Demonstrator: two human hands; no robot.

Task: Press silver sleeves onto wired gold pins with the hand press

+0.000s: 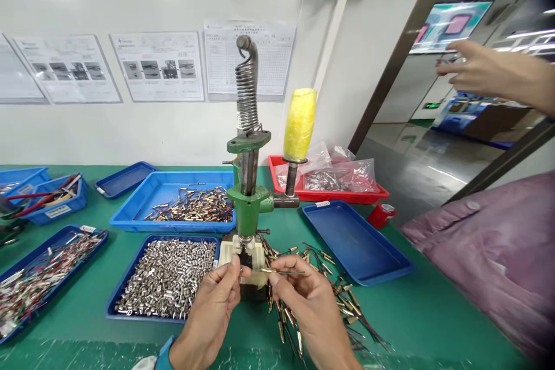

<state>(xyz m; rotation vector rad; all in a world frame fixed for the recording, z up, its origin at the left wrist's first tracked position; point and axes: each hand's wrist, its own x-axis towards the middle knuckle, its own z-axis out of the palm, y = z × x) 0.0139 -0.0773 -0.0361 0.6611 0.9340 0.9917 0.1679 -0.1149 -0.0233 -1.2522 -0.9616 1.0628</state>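
A green hand press (250,196) with a coil spring and a yellow-wrapped handle (299,124) stands on the green bench. My left hand (214,306) and my right hand (310,306) meet in front of its white base (229,251). Both pinch a thin wire with a brass tip (277,270), held level between the fingertips just before the base. A loose pile of brass-tipped wires (329,289) lies under and right of my right hand. Left of my left hand sits a blue tray of small silver sleeves (167,277).
Behind the press a blue tray (191,205) holds brass-tipped wires. A red tray (329,182) holds plastic bags. A bare blue tray (355,240) lies at right, more blue trays with wires and tools at left (39,274). Another person's hand (472,69) and pink sleeve (494,254) are at right.
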